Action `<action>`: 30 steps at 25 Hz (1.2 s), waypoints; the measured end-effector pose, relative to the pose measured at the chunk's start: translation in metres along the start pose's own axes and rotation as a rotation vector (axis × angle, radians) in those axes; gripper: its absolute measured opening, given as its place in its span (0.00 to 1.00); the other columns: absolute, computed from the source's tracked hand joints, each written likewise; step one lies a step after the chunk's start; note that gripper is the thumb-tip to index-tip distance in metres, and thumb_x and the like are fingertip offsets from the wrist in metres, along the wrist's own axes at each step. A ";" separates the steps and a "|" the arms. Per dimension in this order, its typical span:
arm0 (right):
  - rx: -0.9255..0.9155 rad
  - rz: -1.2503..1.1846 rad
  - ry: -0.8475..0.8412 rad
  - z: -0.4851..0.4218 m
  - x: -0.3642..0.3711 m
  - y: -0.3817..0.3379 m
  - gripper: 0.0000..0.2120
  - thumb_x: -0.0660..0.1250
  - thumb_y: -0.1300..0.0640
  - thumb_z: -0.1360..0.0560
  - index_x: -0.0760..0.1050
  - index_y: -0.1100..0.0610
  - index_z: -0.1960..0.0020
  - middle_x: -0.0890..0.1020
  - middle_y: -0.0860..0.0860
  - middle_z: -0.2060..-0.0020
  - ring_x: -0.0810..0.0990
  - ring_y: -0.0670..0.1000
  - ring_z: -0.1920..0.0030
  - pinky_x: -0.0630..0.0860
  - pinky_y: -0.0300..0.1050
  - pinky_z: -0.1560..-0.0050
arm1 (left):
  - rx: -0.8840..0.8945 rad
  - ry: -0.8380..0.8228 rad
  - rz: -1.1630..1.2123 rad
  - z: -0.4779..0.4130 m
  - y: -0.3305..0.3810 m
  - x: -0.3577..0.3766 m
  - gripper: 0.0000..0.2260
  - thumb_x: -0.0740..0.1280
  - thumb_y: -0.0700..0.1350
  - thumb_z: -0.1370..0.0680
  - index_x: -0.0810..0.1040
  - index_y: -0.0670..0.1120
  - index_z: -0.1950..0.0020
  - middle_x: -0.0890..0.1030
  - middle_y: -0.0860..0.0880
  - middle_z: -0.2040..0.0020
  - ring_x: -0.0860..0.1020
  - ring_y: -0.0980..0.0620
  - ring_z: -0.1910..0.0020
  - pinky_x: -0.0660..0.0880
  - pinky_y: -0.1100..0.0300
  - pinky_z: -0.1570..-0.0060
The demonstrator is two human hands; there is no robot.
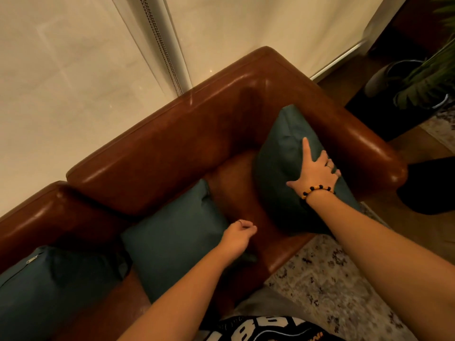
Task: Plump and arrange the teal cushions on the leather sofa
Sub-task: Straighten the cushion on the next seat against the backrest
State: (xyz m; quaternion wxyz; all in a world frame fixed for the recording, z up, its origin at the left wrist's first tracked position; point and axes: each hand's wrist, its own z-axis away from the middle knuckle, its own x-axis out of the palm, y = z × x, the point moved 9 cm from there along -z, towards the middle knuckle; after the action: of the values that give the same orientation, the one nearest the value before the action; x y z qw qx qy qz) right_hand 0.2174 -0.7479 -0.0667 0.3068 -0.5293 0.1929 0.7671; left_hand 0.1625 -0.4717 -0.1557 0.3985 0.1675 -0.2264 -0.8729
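Observation:
Three teal cushions lie on the brown leather sofa (152, 153). The right cushion (283, 168) leans against the sofa's right armrest, and my right hand (317, 171) lies flat on its face with fingers spread. The middle cushion (172, 239) rests on the seat against the backrest; my left hand (237, 236) is closed in a loose fist at its right edge, and I cannot tell whether it pinches the fabric. The left cushion (49, 291), zipper showing, lies at the lower left.
Cream blinds (73, 57) with a bead chain hang behind the sofa. A potted plant (423, 77) stands on the floor right of the armrest. A speckled rug (332, 279) lies in front of the sofa.

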 end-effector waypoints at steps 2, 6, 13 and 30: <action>-0.021 -0.032 0.015 -0.014 -0.009 0.017 0.64 0.81 0.42 0.36 0.35 0.38 0.20 0.71 0.63 0.29 0.74 0.67 0.33 0.72 0.67 0.35 | -0.017 0.034 0.008 0.002 -0.007 -0.024 0.03 0.66 0.48 0.18 0.77 0.50 0.48 0.79 0.49 0.51 0.75 0.55 0.60 0.70 0.63 0.65; -0.098 -0.138 -0.011 -0.032 -0.023 0.037 0.56 0.80 0.50 0.31 0.44 0.38 0.19 0.81 0.61 0.41 0.81 0.64 0.44 0.80 0.61 0.44 | -0.050 0.124 0.022 0.006 -0.033 -0.066 0.03 0.64 0.47 0.18 0.76 0.49 0.48 0.80 0.49 0.49 0.75 0.55 0.60 0.68 0.62 0.65; -0.095 -0.100 -0.056 -0.052 -0.012 0.057 0.47 0.75 0.53 0.26 0.47 0.36 0.20 0.69 0.56 0.25 0.69 0.64 0.28 0.67 0.69 0.31 | -0.247 0.209 0.076 0.026 -0.115 -0.107 0.05 0.63 0.49 0.18 0.77 0.50 0.48 0.80 0.50 0.49 0.77 0.51 0.55 0.69 0.59 0.60; -0.158 -0.292 -0.705 0.071 0.249 -0.146 0.28 0.68 0.45 0.21 0.67 0.52 0.25 0.75 0.57 0.30 0.75 0.60 0.32 0.72 0.49 0.34 | -0.418 0.622 0.426 -0.020 -0.374 -0.231 0.21 0.73 0.41 0.24 0.74 0.40 0.32 0.80 0.36 0.37 0.79 0.37 0.41 0.75 0.44 0.36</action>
State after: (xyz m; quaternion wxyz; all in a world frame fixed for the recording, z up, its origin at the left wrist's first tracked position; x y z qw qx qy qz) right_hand 0.2042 -0.5298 -0.2685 0.4185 -0.2771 -0.0616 0.8627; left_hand 0.0850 -0.0822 -0.3442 0.6445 0.2880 0.0566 -0.7060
